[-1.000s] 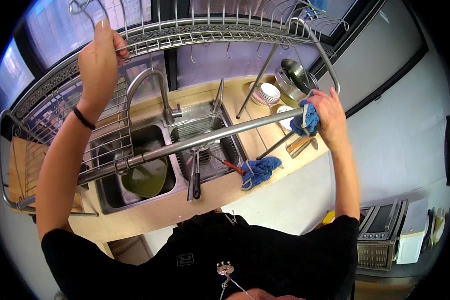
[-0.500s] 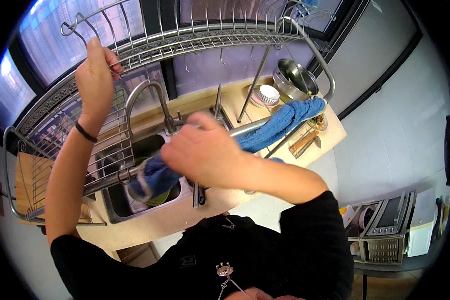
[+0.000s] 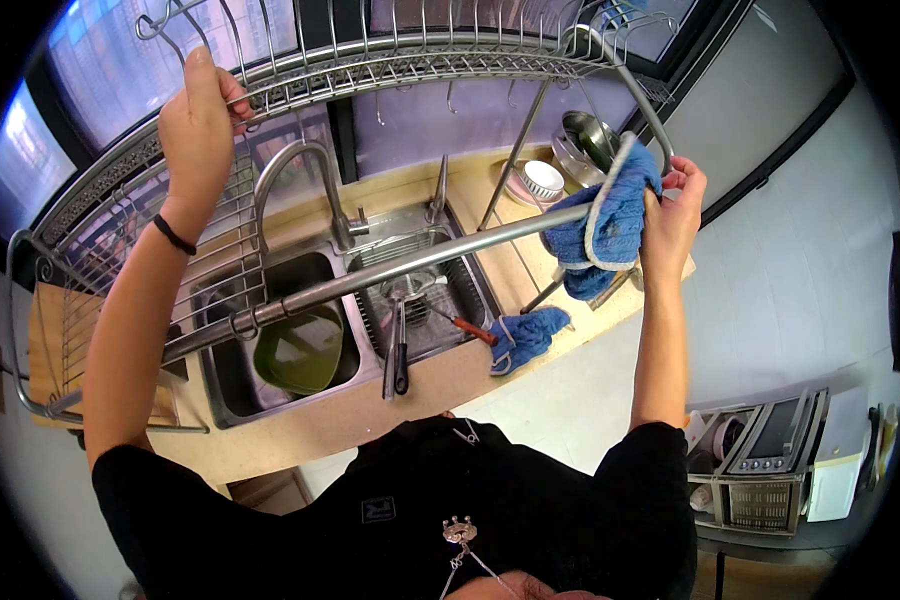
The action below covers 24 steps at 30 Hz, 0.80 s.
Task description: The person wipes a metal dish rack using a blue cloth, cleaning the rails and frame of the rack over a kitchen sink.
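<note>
A metal dish rack (image 3: 370,272) stands over the counter and the sink. My left hand (image 3: 198,135) is closed around the wire edge of its upper tier, thumb up. My right hand (image 3: 673,215) grips a blue cloth (image 3: 610,220) with pale edging, bunched around the right end of the rack's front bar. Part of the cloth hangs below that bar. A second blue cloth (image 3: 527,340) lies at the counter's front edge, apart from both hands.
Beneath the rack is a double sink with a green basin (image 3: 300,350) in its left bowl. Black-handled utensils (image 3: 398,368) rest across the divider. A faucet (image 3: 325,200) rises behind. White bowls (image 3: 542,180) and metal pans (image 3: 585,150) stand at the right. A cutting board (image 3: 55,350) leans at left.
My right hand has moved from mid-bar to the right end, and the cloth is now bunched there. The front bar and sink are uncovered. My left hand keeps its grip on the rack.
</note>
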Each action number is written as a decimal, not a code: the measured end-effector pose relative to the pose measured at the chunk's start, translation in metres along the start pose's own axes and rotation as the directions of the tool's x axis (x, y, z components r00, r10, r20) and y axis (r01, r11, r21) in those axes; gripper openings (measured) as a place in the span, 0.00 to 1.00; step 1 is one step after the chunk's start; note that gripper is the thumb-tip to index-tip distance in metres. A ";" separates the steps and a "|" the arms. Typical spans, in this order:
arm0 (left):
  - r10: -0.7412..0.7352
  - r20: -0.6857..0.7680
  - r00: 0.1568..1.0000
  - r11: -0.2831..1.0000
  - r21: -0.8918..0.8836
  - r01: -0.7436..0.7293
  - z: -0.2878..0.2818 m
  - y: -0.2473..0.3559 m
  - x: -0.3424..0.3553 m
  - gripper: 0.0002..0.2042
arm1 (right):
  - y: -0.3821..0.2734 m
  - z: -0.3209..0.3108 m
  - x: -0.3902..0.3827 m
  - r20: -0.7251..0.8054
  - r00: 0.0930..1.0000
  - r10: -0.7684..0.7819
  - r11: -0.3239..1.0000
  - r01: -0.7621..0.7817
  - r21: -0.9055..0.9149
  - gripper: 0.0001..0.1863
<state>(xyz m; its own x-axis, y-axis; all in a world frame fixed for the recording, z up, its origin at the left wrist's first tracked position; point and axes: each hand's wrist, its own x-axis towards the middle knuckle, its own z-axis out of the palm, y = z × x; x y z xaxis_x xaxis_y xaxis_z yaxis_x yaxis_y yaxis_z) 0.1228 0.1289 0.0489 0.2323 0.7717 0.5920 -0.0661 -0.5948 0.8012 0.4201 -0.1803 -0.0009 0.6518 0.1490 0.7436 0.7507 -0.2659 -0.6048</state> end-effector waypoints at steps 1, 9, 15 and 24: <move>-0.004 0.005 1.000 1.000 -0.001 0.004 0.000 -0.001 0.001 0.31 | 0.001 0.000 0.005 0.023 0.999 -0.031 0.999 0.031 0.009 0.12; 0.028 0.042 0.999 1.000 -0.008 -0.028 -0.006 -0.007 0.001 0.31 | -0.010 0.011 0.040 0.742 0.669 -0.042 0.962 0.229 -0.152 0.09; 0.036 0.017 0.999 0.999 0.016 -0.036 -0.004 -0.005 -0.004 0.31 | -0.037 -0.008 0.030 0.514 0.693 -0.505 0.756 0.643 -0.125 0.08; -0.026 -0.009 1.000 0.997 -0.072 0.025 -0.003 -0.002 0.000 0.30 | 0.006 -0.029 0.018 0.649 0.461 -0.606 0.623 0.782 0.026 0.23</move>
<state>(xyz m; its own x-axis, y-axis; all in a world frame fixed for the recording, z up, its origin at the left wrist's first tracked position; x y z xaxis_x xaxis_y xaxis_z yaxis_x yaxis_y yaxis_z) 0.1202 0.1305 0.0479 0.2247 0.7887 0.5722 -0.1303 -0.5576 0.8198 0.4337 -0.2064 0.0169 -0.0845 0.8476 0.5238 0.9801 -0.0242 0.1972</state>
